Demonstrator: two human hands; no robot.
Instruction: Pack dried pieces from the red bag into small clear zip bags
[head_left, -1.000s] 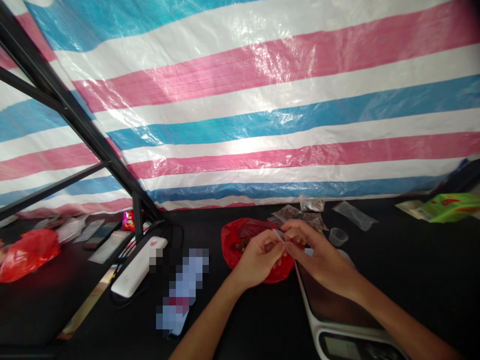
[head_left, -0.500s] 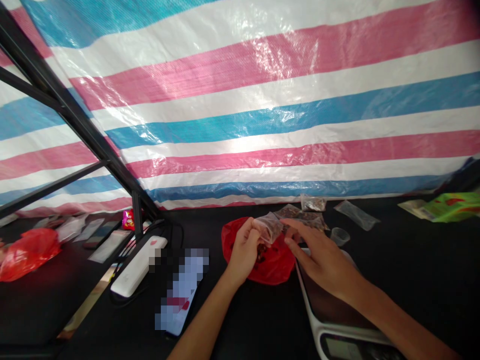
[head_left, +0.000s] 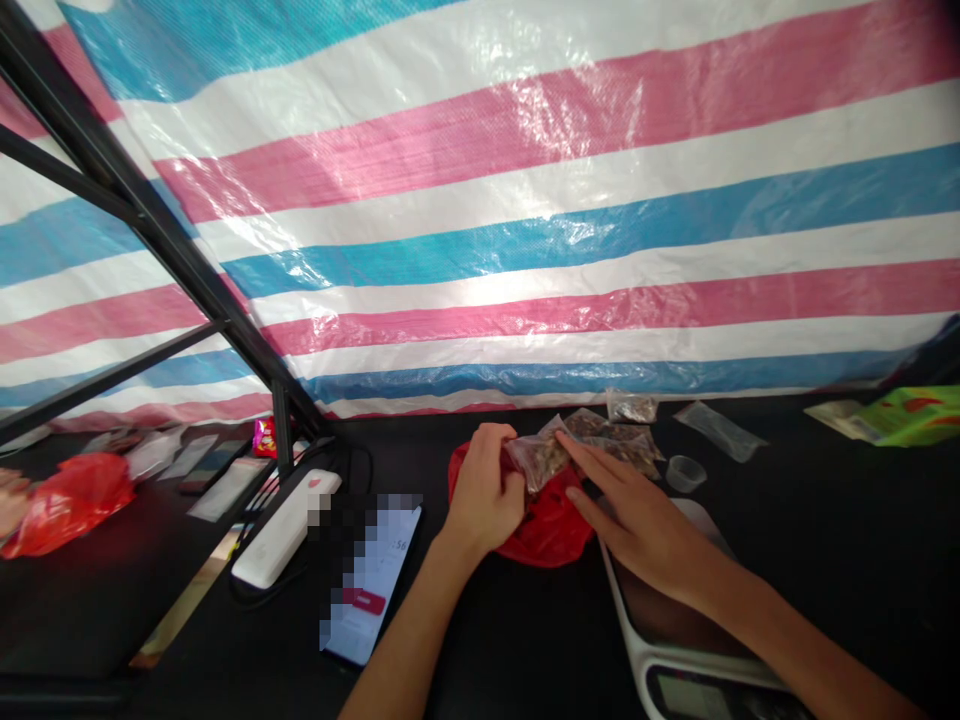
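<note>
My left hand is closed on the left edge of a small clear plastic bag with brownish bits inside. My right hand comes in from the right with fingers stretched out and thumb apart; its fingertips are at the bag's right edge. Beneath both hands lies an open red plastic bag, its contents mostly hidden now. Just behind are filled clear packets. My right forearm passes over a kitchen scale.
A small clear cup and a clear empty-looking bag lie right of the packets. Farther right is a green package. On the left are a phone, a white power bank, a black metal frame and another person's hand at a red bag.
The small bag has turned from rolled up in my left fingers to lying flatter, its contents showing. My left hand has rotated, back upward. Another person's hand has come further into view at left.
</note>
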